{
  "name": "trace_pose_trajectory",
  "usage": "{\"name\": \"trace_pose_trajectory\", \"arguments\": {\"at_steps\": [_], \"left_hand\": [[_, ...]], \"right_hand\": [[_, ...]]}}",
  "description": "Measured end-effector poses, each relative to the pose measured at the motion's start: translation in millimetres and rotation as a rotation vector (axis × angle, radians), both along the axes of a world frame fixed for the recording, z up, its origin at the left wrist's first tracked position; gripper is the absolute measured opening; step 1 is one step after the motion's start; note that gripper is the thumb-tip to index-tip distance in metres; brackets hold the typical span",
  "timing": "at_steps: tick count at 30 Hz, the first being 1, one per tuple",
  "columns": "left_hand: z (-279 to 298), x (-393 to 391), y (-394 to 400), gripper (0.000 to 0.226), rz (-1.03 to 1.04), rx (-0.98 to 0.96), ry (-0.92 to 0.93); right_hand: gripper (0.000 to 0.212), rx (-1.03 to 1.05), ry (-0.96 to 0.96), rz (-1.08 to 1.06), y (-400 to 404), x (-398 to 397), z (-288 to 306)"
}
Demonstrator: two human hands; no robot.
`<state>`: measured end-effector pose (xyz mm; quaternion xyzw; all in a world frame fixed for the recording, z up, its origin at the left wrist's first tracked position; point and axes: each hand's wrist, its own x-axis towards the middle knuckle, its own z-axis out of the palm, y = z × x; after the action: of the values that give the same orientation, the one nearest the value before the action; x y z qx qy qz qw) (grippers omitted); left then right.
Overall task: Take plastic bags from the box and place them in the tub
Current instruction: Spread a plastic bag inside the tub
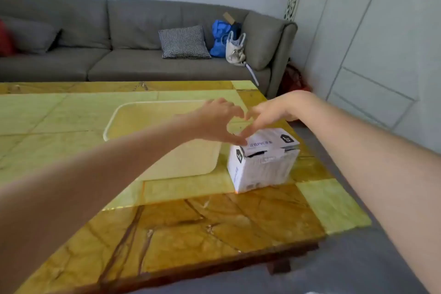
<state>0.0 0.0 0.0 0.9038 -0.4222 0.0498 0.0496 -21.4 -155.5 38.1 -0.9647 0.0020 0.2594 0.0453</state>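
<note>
Hands are seen reaching together over the far left corner of a small white box (262, 162), which stands on a yellow and brown marble table (191, 222) near its right edge. The left hand (216, 122) is stretched in from the lower left, its fingers curled toward the thumb above the box corner. The right hand (269, 112) comes in from the right, fingers pointing down and left so that their tips meet the left hand's just at the box top. Whether anything is pinched between them cannot be told (the picture is blurred there and a clear bag would hardly show); no bag can be made out.

A dark slot is seen in the box's near face, just below its top edge, with printed marks on the top and corners.

A clear tub (133, 112) lies on the table just left of the box, its rounded rim visible; the left forearm passes over its near part. Its contents cannot be judged.

Behind the table a grey sofa (107, 38) is seen, with a checked cushion (183, 42), a blue bag (220, 38) and a white bag (235, 49) on its right end.
</note>
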Motion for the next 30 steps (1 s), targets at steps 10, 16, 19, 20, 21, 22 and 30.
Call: {"name": "trace_pose_trajectory", "arguments": {"at_steps": [10, 16, 19, 20, 21, 22, 30], "left_hand": [[-8.6, -30.4, -3.4, 0.094, 0.105, 0.201, 0.042], [-6.7, -33.9, -1.9, 0.092, 0.105, 0.261, 0.033], [-7.5, -37.0, -2.0, 0.096, 0.103, 0.235, 0.038], [-7.5, -37.0, -1.1, 0.098, 0.109, 0.216, 0.044], [-7.2, -36.9, 0.3, 0.100, 0.118, 0.186, 0.052], [-6.5, -36.3, 2.5, 0.101, 0.132, 0.147, 0.060], [-11.1, -41.8, 8.8, 0.051, 0.167, -0.207, 0.004]], "right_hand": [[0.094, -0.054, -0.199, 0.118, 0.5, -39.8, -37.0], [0.091, -0.029, -0.109, 0.121, 6.9, -38.7, -27.5], [0.080, 0.113, -0.083, 0.050, -1.4, -38.3, -12.7], [0.076, 0.160, -0.103, 0.027, -5.1, -39.7, -8.0], [0.074, 0.200, -0.133, 0.000, -8.9, -40.6, -5.1], [0.071, 0.232, -0.166, -0.027, -13.0, -41.3, -3.5], [0.032, 0.421, -0.291, -0.127, -29.9, -41.6, -9.5]]}}
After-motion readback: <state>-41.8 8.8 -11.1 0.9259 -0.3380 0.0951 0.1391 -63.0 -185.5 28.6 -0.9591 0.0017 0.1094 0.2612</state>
